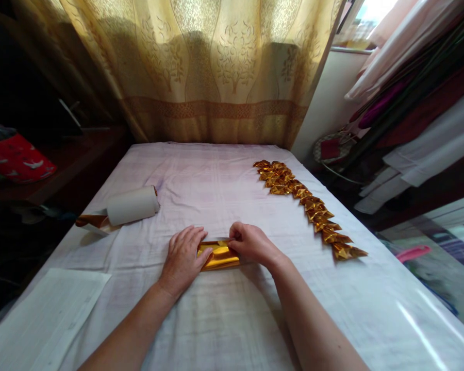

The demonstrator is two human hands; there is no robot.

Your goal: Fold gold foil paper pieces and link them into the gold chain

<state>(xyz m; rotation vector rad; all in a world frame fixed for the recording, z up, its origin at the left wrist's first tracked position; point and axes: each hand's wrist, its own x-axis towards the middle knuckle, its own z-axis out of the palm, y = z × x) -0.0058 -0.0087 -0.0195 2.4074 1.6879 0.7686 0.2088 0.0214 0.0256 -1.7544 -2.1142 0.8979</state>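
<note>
A folded strip of gold foil paper (219, 256) lies on the white cloth-covered table (216, 314) near its front. My left hand (183, 258) rests flat on the strip's left end, fingers stretched out and together. My right hand (252, 243) is curled over the strip's right end, fingertips pinching its upper edge. A long row of several folded gold paper pieces (308, 206) runs diagonally along the table's right side, away from both hands.
A white paper-wrapped roll (132, 205) with gold foil trailing from its left end lies at the table's left. A white sheet (46, 314) covers the front left corner. A patterned gold curtain (216, 67) hangs behind. Hanging clothes (417, 93) crowd the right.
</note>
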